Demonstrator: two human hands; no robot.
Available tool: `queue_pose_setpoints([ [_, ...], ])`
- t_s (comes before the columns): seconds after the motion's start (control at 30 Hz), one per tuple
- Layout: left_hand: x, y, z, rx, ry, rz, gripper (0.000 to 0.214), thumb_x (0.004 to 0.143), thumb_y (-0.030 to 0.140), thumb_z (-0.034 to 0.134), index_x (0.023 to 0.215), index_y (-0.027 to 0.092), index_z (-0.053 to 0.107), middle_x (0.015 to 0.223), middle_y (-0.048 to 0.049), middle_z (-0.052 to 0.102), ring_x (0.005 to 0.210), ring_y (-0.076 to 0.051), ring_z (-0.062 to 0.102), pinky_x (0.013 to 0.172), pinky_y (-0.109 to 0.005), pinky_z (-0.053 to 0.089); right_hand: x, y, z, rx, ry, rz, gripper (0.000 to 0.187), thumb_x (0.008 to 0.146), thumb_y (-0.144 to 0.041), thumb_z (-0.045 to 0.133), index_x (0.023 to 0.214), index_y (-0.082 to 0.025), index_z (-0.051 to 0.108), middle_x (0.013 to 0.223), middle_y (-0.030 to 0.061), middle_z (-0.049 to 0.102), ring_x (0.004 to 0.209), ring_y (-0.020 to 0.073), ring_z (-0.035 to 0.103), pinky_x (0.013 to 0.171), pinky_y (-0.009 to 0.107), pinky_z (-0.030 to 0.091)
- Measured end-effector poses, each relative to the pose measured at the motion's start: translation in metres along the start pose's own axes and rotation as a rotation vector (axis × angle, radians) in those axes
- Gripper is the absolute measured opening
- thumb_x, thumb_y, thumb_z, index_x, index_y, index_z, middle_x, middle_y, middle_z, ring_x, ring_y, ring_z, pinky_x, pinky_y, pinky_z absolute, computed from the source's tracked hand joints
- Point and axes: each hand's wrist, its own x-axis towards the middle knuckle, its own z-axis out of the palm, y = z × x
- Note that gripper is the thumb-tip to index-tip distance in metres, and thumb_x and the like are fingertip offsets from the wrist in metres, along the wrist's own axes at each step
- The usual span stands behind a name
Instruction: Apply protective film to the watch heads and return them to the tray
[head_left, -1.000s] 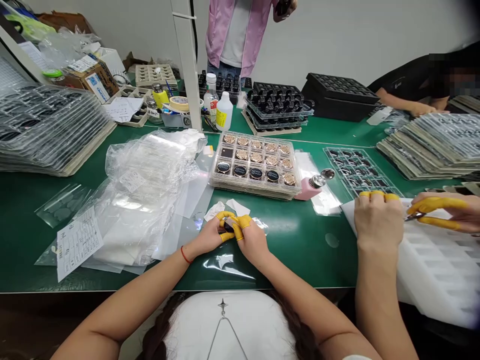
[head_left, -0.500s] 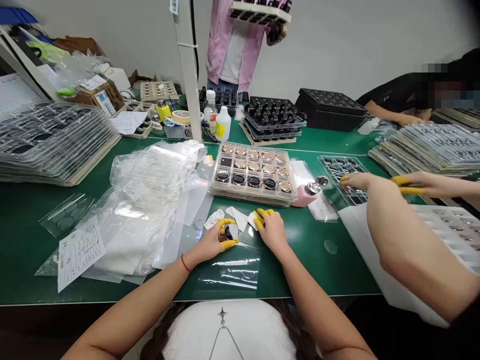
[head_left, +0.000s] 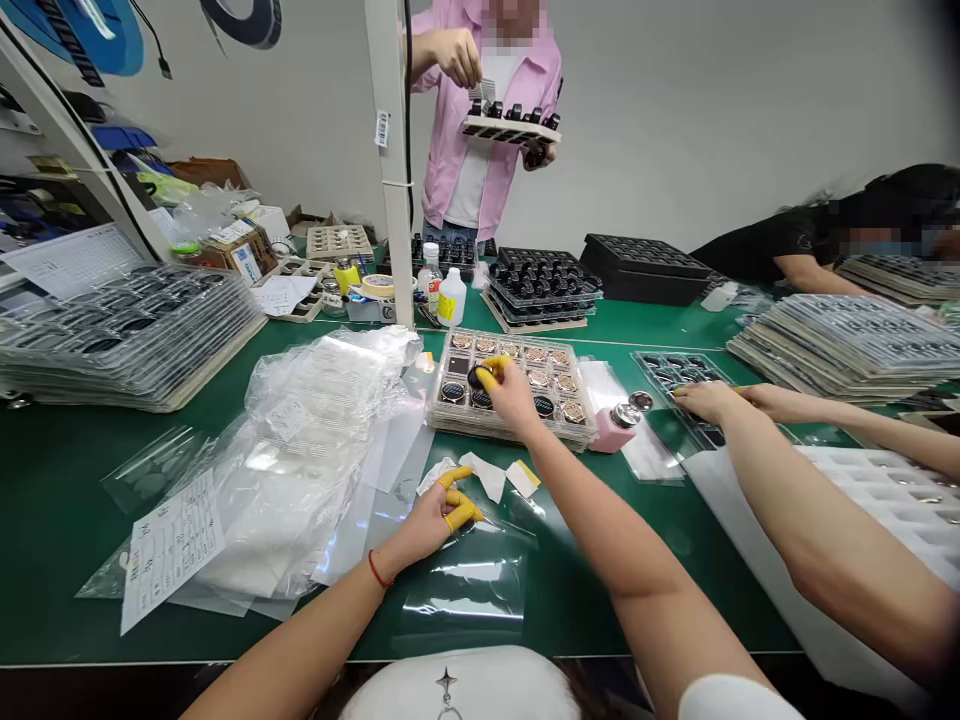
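Note:
My right hand (head_left: 510, 395) reaches over a clear plastic tray (head_left: 517, 437) and pinches a round dark watch head (head_left: 477, 377) between yellow-covered fingertips. The tray's compartments hold rose-gold watch heads and others showing a black printed round side. Below the tray, my left hand (head_left: 427, 525) is held just over the table with its yellow-covered fingers apart, and I see nothing gripped in it. Close to its fingertips lie white wipes (head_left: 484, 477) and a clear plastic sheet (head_left: 465, 590). Another wipe with a yellow edge (head_left: 523, 478) rests to the right.
Clear plastic bags (head_left: 300, 450) cover the table at left, beside stacked trays (head_left: 127, 340). A pink dispenser bottle (head_left: 615, 428) stands right of the tray. At right, a co-worker's arms (head_left: 810, 500) reach over another tray (head_left: 675, 370). Opposite, a person in pink (head_left: 450, 150) holds a rack.
My right hand has moved from the wipes up to the tray and now holds a watch head. The watch head seen in my left hand is gone from it, and those fingers have opened.

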Motion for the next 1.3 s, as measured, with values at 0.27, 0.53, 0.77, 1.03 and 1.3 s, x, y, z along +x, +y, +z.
queue_pose_setpoints([
  [0.27,-0.003,-0.003,0.000,0.063,-0.061,0.024,0.049,0.081,0.026,0.060,0.125,0.016,0.042,0.091,-0.0070,0.066,0.091,-0.020,0.064,0.088,-0.038,0.045,0.069,0.003,0.036,-0.263,0.023,-0.058,0.022,0.083,-0.027,0.050,0.096,-0.021,0.068,0.108,0.0088,0.060,0.107,0.0245,0.046,0.092,0.037,0.034],
  [0.53,-0.005,-0.004,0.002,0.114,-0.095,0.055,0.039,0.083,0.016,0.053,0.121,0.017,0.048,0.104,-0.0100,0.066,0.096,-0.019,0.064,0.092,-0.039,0.045,0.062,0.037,0.022,-0.487,0.034,0.072,0.029,0.081,-0.029,0.049,0.096,-0.011,0.066,0.118,0.0187,0.054,0.125,0.0335,0.029,0.099,0.047,0.023],
  [0.77,-0.001,-0.002,-0.001,0.171,-0.018,0.056,0.038,0.082,0.014,0.053,0.119,0.018,0.050,0.101,-0.0094,0.067,0.098,-0.020,0.062,0.088,-0.037,0.045,0.063,0.041,0.024,-0.455,-0.048,0.071,0.031,0.079,-0.038,0.053,0.092,-0.013,0.067,0.128,0.0169,0.048,0.128,0.0330,0.025,0.102,0.046,0.021],
  [1.03,0.000,-0.001,-0.003,0.042,0.001,0.060,0.040,0.080,0.032,0.062,0.115,0.015,0.052,0.092,-0.0087,0.067,0.091,-0.020,0.064,0.088,-0.037,0.046,0.040,0.023,0.010,-0.328,0.032,-0.014,0.026,0.080,-0.027,0.052,0.103,-0.018,0.060,0.098,0.0095,0.062,0.101,0.0258,0.049,0.089,0.039,0.036],
  [1.3,-0.001,0.004,-0.003,-0.168,-0.015,0.096,0.065,0.078,0.043,0.064,0.131,0.019,0.036,0.101,-0.0088,0.064,0.091,-0.022,0.064,0.089,-0.041,0.047,-0.095,-0.004,-0.012,0.277,-0.330,-0.327,0.017,0.079,-0.016,0.052,0.090,-0.024,0.062,0.092,0.0033,0.059,0.081,0.0165,0.055,0.074,0.032,0.047],
])
